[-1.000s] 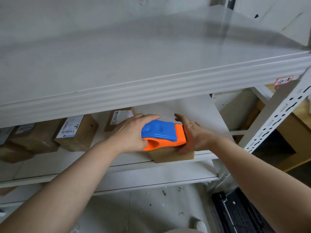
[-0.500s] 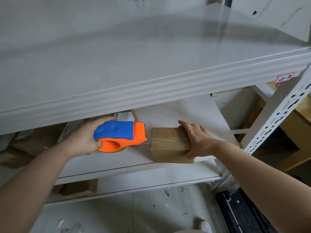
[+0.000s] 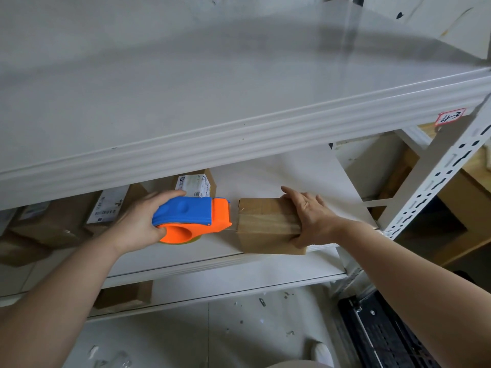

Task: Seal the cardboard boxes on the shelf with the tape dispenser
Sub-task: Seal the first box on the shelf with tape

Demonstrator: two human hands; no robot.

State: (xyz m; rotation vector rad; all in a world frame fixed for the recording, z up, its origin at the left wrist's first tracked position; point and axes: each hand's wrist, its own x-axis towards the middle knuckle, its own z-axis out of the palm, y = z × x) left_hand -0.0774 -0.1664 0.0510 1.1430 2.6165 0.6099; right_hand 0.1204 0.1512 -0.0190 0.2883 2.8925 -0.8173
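The left grip (image 3: 138, 223) is curled tight round the tape dispenser (image 3: 191, 212). Just right of it, the right grip (image 3: 312, 219) clamps the cardboard box (image 3: 265, 227) on the shelf (image 3: 305, 171).

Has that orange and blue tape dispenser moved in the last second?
Yes. The tape dispenser slid left off the cardboard box, now beside its left end.

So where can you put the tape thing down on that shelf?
Best spot: the bare white shelf behind the cardboard box the right hand holds, right of the small labelled box. There's also a strip along the front edge, in front of the tape dispenser in the left hand. The left end is crowded with labelled boxes.
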